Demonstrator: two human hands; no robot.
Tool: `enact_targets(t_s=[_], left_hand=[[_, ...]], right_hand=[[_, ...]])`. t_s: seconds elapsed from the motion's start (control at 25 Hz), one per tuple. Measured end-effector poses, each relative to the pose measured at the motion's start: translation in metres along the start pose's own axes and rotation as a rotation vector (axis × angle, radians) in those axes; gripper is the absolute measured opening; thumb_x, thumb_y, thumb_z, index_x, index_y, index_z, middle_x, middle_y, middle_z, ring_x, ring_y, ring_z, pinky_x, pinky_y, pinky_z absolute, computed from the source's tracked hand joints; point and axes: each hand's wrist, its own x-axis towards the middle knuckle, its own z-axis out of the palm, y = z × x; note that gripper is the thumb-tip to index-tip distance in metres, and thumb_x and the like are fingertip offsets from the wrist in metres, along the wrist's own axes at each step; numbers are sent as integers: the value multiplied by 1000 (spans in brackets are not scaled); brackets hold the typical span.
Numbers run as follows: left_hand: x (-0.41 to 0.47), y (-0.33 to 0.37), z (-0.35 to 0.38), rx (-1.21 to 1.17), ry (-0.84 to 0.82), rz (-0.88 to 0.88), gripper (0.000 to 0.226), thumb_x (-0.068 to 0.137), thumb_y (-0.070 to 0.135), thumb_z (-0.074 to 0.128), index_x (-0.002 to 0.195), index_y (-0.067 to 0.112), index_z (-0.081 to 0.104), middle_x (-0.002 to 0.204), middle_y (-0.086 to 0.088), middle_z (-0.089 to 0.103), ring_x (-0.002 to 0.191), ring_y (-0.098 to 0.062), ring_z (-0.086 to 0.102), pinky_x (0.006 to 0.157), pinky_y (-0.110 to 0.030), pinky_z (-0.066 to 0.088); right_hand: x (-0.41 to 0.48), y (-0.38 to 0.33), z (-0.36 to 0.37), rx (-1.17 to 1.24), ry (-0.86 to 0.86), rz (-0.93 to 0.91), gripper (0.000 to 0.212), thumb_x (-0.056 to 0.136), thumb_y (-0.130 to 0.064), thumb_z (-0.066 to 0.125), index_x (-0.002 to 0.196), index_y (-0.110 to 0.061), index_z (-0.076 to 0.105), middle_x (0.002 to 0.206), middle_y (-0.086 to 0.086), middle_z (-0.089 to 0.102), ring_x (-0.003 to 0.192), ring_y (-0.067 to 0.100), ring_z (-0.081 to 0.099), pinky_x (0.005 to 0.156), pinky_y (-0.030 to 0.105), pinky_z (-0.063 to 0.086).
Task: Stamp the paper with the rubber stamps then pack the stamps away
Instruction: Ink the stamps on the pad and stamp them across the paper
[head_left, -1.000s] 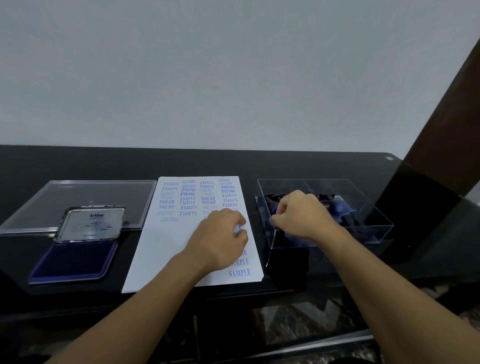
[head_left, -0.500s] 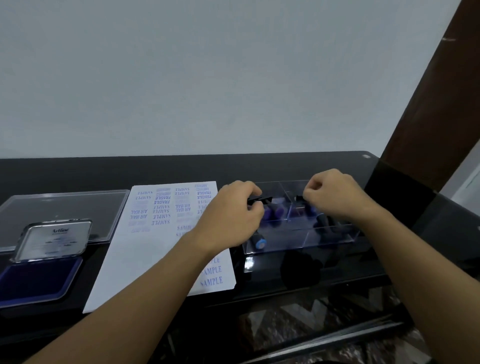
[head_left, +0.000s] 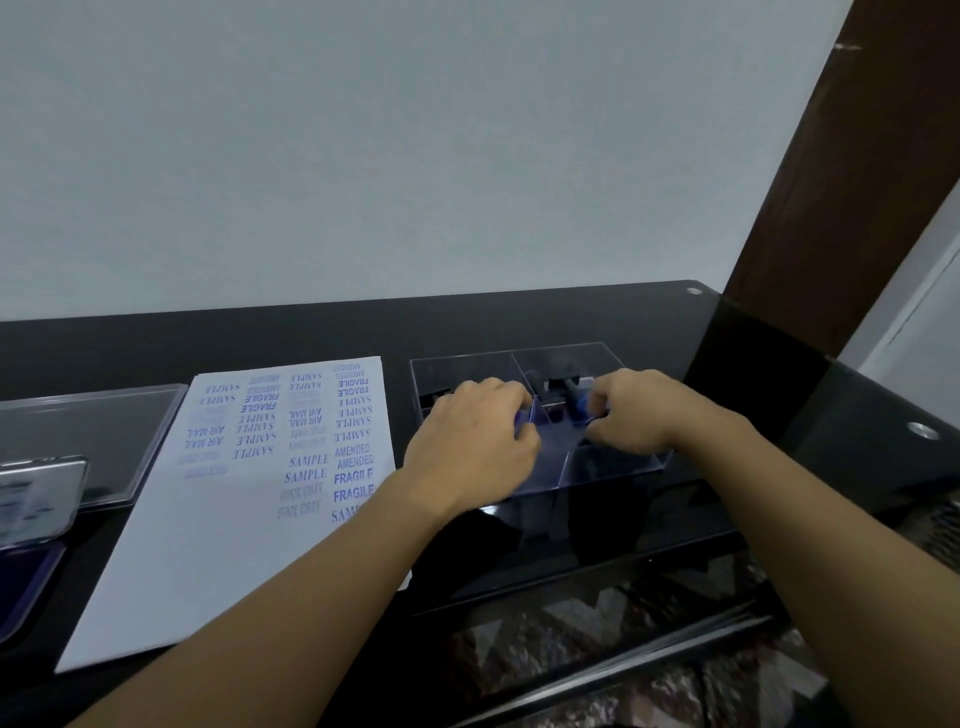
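Note:
A white paper (head_left: 244, 525) covered with blue stamped words lies on the black table. To its right stands a clear divided box (head_left: 615, 464) with dark rubber stamps inside. My left hand (head_left: 475, 439) is over the box's left compartment, fingers curled around a stamp of which only a purple edge shows. My right hand (head_left: 636, 415) reaches into the middle compartment and pinches a black and blue stamp (head_left: 574, 402) between thumb and fingers. Both hands hide most of the box's contents.
The box's clear lid (head_left: 111, 431) lies flat at the left of the paper. An open blue ink pad (head_left: 26, 582) with its raised lid (head_left: 39, 493) sits at the far left edge. A dark wooden post (head_left: 831, 182) rises at the right.
My left hand left the paper and moved right into the box with a stamp. My right hand shifted deeper into the box. The camera turned to the right.

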Motion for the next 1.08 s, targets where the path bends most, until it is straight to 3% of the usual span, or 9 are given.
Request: enact_targets(t_s=[0.16, 0.32, 0.48, 0.64, 0.76, 0.96, 1.08], left_hand=[[1, -2, 2, -2, -3, 3, 21, 89, 33, 46, 104, 26, 59, 103, 9, 59, 95, -15, 50, 90, -39, 44], [2, -3, -3, -103, 13, -4, 27, 89, 30, 47, 112, 24, 60, 113, 10, 59, 105, -13, 49, 91, -36, 44], [-4, -10, -18, -178, 61, -10, 25, 89, 27, 48, 110, 24, 61, 113, 13, 58, 107, -8, 48, 89, -26, 42], [-18, -22, -40, -189, 90, -29, 24, 90, 24, 49, 111, 23, 62, 109, 13, 59, 102, -5, 49, 84, -22, 41], [-35, -39, -63, -172, 112, -60, 26, 93, 26, 49, 116, 23, 61, 110, 13, 57, 101, -4, 51, 83, -21, 41], [-76, -84, -100, -119, 147, -182, 28, 97, 35, 46, 123, 32, 53, 131, 18, 49, 118, -1, 43, 90, -20, 31], [-110, -122, -128, -99, 186, -262, 28, 96, 33, 46, 123, 31, 54, 132, 18, 50, 122, -3, 43, 93, -20, 32]], right_hand=[[-1, -2, 1, 35, 67, -21, 20, 89, -34, 61, 83, -28, 44, 91, 0, 56, 83, 22, 55, 68, 37, 47], [-5, -3, -3, 75, 99, -8, 9, 91, -32, 59, 95, -24, 55, 99, 2, 60, 85, 21, 58, 68, 34, 48], [-15, -6, -27, 139, 187, -34, 26, 98, -45, 54, 89, -21, 57, 91, 3, 63, 81, 20, 59, 64, 34, 44], [-26, -20, -44, 210, 234, -93, 28, 99, -46, 53, 93, -19, 57, 87, -3, 63, 78, 7, 55, 61, 28, 40], [-32, -45, -52, 254, 250, -141, 27, 98, -45, 55, 95, -20, 61, 94, 0, 65, 76, 7, 56, 61, 29, 41], [-43, -114, -48, 343, 202, -269, 21, 98, -41, 56, 95, -20, 57, 90, 0, 63, 69, 13, 56, 57, 28, 41], [-48, -171, -39, 360, 142, -371, 17, 97, -40, 55, 92, -24, 58, 89, -2, 65, 68, 13, 57, 60, 29, 44]])
